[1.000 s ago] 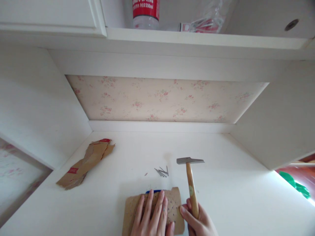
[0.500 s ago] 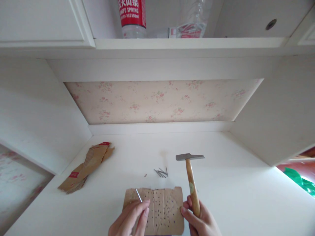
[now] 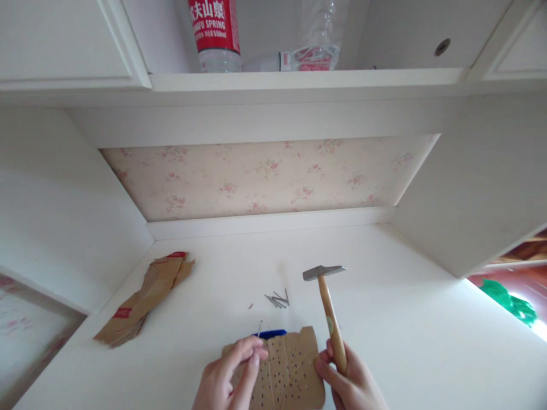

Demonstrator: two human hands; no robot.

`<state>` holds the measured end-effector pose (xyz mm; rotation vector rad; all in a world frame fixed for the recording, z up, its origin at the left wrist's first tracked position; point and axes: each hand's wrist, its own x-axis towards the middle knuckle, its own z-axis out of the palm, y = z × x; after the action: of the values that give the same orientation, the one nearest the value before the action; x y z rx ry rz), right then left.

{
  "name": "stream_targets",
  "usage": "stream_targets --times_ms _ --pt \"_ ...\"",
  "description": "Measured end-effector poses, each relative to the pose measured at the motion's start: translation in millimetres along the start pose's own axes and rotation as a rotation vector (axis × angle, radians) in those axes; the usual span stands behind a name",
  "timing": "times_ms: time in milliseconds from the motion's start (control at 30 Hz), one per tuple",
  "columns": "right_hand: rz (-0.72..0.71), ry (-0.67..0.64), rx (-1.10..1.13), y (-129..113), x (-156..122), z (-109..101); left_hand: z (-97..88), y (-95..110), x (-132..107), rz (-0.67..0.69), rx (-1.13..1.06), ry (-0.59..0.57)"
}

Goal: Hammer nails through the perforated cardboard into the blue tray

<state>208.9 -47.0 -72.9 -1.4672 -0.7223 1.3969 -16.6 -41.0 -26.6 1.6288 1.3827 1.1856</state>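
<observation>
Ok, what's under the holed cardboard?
A blue thing shows past the far edge of the holed cardboard. The rest of it is covered, so its shape, and whatever else lies under there, can't be seen.

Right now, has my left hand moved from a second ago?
Yes, your left hand has shifted leftward, judged against the loose nails.

Left hand: I see it, flat on the cardboard a second ago, now pinching a nail.
Nail: swung from left-leaning to nearly upright.
Blue object: back in my view.
</observation>
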Motion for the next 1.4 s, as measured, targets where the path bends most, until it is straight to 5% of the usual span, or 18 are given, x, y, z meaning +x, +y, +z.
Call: stream_targets --times_ms 200,433,633,767,900,1200,1400 --pt "0.057 -0.03 -0.086 -11 -4 6 -6.1 6 26 -0.299 -0.352 -0.274" --pt "0.035 -0.049 -0.205 -19 -7 7 -1.2 10 43 -0.554 -0.714 -0.296" --pt "0.018 -0.019 -0.235 -25 -10 5 10.0 9 36 -0.524 -0.664 -0.367" --pt "0.013 -0.015 -0.196 -24 -7 3 12.1 13 36 -0.284 -0.425 -0.442" --pt "0.031 -0.032 -0.207 -21 -5 3 11.2 13 37 -0.074 -0.262 -0.376" --pt "0.039 -0.027 -0.234 -24 -8 1 6.4 15 24 -0.158 -0.266 -0.111" --pt "0.023 -0.017 -0.224 -23 -6 3 3.9 15 15 0.017 -0.058 -0.148"
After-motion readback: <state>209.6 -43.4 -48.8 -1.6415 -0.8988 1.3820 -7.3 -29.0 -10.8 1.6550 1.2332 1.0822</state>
